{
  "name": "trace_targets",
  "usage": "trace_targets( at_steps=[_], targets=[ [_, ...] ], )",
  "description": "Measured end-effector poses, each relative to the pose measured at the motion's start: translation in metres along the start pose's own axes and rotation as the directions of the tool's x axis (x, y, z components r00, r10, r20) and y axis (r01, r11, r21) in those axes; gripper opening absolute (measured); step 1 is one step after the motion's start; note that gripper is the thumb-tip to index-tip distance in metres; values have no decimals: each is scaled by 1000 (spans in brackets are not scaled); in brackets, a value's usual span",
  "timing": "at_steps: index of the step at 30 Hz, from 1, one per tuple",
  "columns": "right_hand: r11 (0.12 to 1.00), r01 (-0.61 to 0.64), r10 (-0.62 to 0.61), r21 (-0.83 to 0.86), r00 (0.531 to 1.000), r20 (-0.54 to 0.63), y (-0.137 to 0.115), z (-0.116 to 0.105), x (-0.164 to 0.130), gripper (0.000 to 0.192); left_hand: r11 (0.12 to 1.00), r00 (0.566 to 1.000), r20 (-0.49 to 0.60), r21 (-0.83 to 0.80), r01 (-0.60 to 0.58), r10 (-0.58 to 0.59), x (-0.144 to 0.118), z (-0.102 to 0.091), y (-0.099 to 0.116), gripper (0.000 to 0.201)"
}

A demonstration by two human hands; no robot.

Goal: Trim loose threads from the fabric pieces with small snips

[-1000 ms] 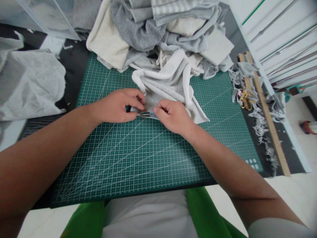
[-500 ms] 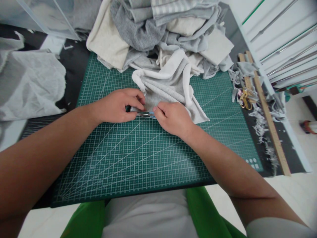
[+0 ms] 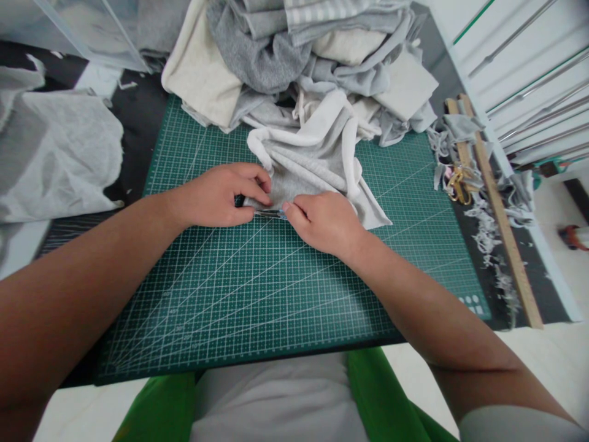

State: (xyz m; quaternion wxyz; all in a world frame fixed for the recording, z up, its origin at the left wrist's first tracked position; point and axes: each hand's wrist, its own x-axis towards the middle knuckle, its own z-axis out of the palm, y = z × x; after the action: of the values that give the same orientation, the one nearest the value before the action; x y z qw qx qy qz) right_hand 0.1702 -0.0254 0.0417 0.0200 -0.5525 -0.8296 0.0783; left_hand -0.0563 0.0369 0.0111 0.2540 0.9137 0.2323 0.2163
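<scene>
A light grey piece of fabric (image 3: 317,153) with rolled white edges lies on the green cutting mat (image 3: 276,288). My left hand (image 3: 227,193) holds its near left edge, the thumb below and the fingers curled over the cloth. In my right hand (image 3: 322,218) is a pair of small snips (image 3: 275,213) with silver blades and some blue at the grip. The blades point left along the near edge of the fabric, close to my left thumb. Most of the snips' handle is hidden in my right fist.
A heap of grey and cream fabric (image 3: 262,55) covers the back of the mat. More pale cloth (image 3: 59,153) lies left. Wooden strips (image 3: 506,227), gold-handled scissors (image 3: 460,184) and scraps (image 3: 485,230) lie along the right edge. A clear bin (image 3: 87,31) stands back left.
The snips' blades have turned slightly and look thinner now. My hands stay in nearly the same place on the fabric edge. The whole view has shifted very slightly.
</scene>
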Motion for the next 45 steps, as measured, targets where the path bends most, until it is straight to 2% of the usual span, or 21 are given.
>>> trace_targets(
  at_steps=[16, 33, 45],
  targets=[
    [997, -37, 42, 62, 994, -96, 2, 5, -1, 48, 1000, 1000, 4, 5, 11, -11, 1, 0, 1, 29],
    [1000, -14, 14, 23, 1000, 7, 1, 1, -2, 52, 1000, 1000, 4, 3, 23, -23, -1, 1, 1, 30],
    [1000, -24, 24, 10, 1000, 7, -2, 0, -2, 50, 999, 999, 3, 16, 33, -33, -1, 1, -1, 36]
  ],
)
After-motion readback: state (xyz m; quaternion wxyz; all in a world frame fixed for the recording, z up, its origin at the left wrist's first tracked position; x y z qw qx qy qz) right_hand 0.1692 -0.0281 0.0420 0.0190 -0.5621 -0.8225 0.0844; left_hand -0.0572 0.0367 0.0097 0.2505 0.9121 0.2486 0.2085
